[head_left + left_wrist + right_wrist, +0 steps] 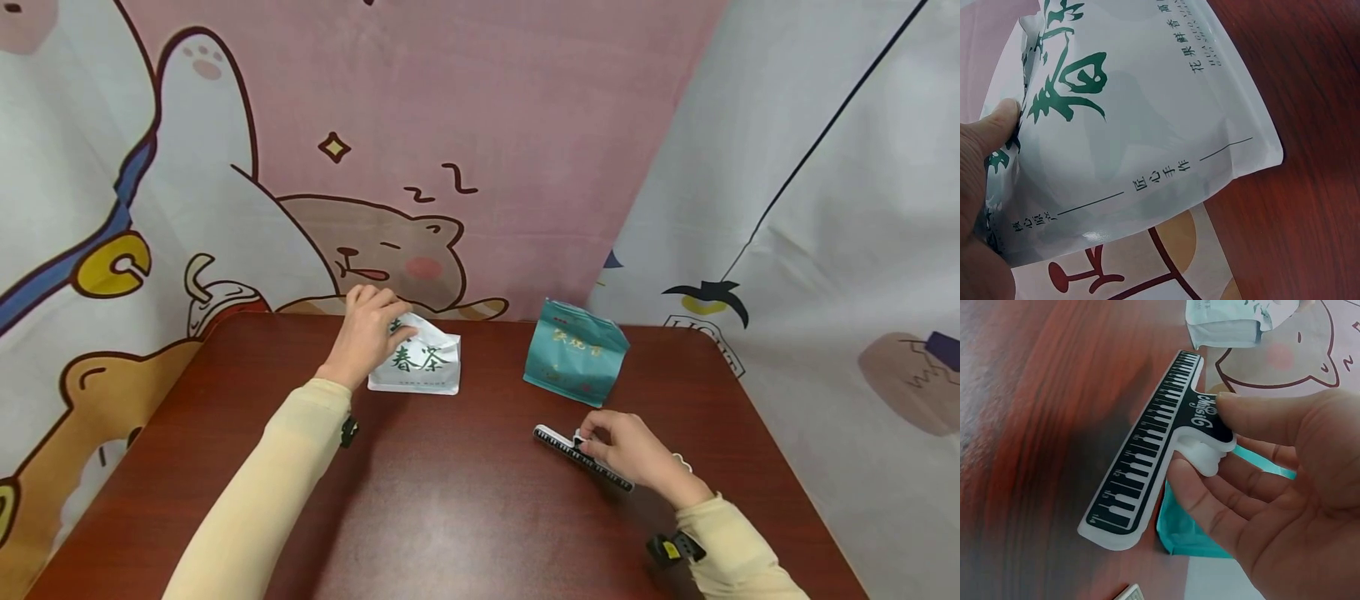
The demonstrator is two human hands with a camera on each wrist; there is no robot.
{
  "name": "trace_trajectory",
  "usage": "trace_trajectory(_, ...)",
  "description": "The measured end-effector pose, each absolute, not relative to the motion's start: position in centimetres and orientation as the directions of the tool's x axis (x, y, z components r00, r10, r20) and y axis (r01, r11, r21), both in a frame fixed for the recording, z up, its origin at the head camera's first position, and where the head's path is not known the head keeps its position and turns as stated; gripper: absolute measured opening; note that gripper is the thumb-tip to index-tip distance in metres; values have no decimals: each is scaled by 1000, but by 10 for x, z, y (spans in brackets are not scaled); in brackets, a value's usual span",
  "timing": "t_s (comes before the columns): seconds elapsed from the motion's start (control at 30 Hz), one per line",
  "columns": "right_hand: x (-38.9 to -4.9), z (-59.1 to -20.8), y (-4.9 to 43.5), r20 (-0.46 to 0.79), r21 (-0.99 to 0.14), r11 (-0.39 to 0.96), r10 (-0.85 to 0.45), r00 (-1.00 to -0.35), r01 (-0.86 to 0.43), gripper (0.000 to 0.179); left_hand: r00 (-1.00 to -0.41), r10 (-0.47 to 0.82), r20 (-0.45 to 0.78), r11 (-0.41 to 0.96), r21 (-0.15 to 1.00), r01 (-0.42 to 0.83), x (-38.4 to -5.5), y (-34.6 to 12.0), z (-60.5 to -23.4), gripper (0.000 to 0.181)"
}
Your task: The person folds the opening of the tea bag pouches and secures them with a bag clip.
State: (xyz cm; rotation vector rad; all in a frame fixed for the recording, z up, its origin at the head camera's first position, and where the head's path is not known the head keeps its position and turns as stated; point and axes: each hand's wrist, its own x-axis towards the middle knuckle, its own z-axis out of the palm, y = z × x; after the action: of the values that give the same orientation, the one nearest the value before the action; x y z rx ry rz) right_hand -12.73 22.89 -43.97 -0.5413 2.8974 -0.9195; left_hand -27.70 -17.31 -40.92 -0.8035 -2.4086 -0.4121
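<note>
My left hand [366, 332] pinches the folded top of a white tea bag [416, 371] with green Chinese characters, which stands at the table's back edge. In the left wrist view the thumb [1005, 122] presses the creased upper part of the white bag [1141, 137]; the other fingertips are hidden. My right hand [630, 454] holds a long clip [553, 437] by its handles, close over the table at right. Up close, the clip [1141, 447] is black and white with a piano-key pattern and the word "Music", its handles between thumb and fingers.
A teal tea bag [576, 354] with gold lettering stands at the back right, just beyond the right hand. The brown wooden table [442, 517] ends at a cartoon-printed cloth [495, 125] behind it. A small pale object's corner [1130, 592] shows low in the right wrist view.
</note>
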Motion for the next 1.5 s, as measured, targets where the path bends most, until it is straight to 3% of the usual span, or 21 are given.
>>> trace_trajectory(0.87, -147, -422, 195, 197, -591, 724, -297, -934, -356, 12, -671, 453, 587, 774, 115, 623, -277, -173, -409, 32)
trace_trajectory(1.2, -155, -416, 189, 206, -611, 720, -257, -944, -329, 37, -662, 449, 599, 771, 114, 626, -275, -173, -409, 32)
trace_trajectory(1.5, -162, -407, 184, 228, -622, 720, -209, -951, -307, 29, -653, 452, 608, 766, 110, 633, -276, -173, -410, 32)
